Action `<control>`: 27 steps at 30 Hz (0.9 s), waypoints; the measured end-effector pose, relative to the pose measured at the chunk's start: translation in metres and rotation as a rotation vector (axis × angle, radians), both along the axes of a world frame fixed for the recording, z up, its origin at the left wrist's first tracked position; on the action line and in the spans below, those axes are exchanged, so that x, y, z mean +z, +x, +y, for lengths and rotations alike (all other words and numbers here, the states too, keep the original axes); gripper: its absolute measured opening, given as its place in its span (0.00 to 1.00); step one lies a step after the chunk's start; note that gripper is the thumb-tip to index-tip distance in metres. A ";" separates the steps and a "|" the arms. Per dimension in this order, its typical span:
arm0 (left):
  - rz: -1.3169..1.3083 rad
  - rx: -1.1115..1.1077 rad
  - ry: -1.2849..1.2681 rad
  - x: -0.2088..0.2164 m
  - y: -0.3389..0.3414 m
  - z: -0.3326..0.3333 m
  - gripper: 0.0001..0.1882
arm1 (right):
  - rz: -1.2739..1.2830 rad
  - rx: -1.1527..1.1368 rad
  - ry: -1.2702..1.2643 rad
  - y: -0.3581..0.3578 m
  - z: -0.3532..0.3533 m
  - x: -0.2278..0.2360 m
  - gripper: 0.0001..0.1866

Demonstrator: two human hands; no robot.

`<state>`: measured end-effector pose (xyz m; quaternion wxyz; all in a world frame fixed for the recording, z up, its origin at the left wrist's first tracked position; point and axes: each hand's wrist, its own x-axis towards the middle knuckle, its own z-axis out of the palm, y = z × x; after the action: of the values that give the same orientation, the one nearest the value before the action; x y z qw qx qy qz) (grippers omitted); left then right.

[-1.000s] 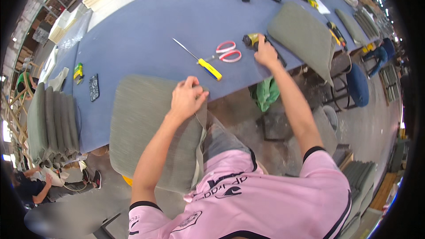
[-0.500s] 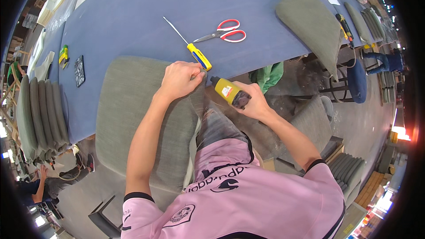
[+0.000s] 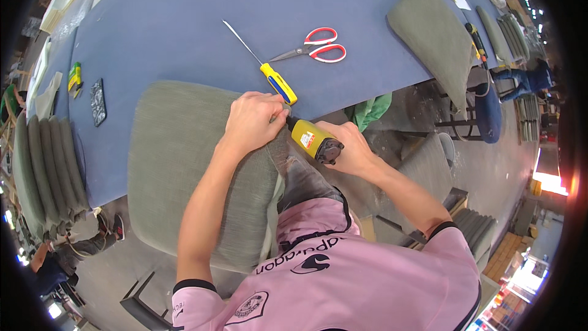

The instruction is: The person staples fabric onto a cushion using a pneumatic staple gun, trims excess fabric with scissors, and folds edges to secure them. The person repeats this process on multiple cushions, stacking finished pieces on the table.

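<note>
**Tool nose at cushion corner: mind the fingertips**

Pinching the gray-green cushion (image 3: 184, 153) at its upper right corner with the left hand (image 3: 251, 124), thumb drawn against curled fingers; cannot tell the exact contact beneath. Gripping a yellow-and-black tool (image 3: 310, 140), seemingly a stapler, in the right hand (image 3: 351, 150); cannot tell how those fingers sit, mostly hidden behind it. Holding the nose at the corner, right beside the left thumb. Judged best: hold the fabric taut, square the nose to the edge, and clear the left fingertips before firing. Brace the cushion, resting partly on the blue table (image 3: 177, 30), partly overhanging toward the lap. Mind the screwdriver (image 3: 280, 84) near the left knuckles, with scissors (image 3: 304, 51) just beyond.
</note>
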<state>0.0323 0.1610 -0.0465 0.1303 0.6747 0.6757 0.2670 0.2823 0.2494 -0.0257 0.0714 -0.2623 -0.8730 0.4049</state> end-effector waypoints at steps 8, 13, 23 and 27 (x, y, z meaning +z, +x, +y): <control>-0.029 -0.005 0.164 -0.018 0.008 -0.003 0.11 | -0.206 0.032 0.074 0.001 -0.013 -0.005 0.25; 0.037 0.015 0.058 -0.004 0.006 -0.011 0.08 | -0.143 0.047 0.246 -0.007 -0.013 -0.007 0.28; 0.159 0.623 0.022 0.017 0.016 -0.276 0.27 | -0.230 -0.282 0.341 -0.010 0.131 0.042 0.33; 0.138 1.268 -0.020 -0.080 0.087 -0.425 0.35 | -0.171 -0.108 0.863 -0.017 0.159 -0.002 0.32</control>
<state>0.1195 -0.2643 -0.1268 -0.0905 0.1582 0.9530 0.2419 0.2654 0.4089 -0.0282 0.1229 -0.2865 -0.9499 -0.0242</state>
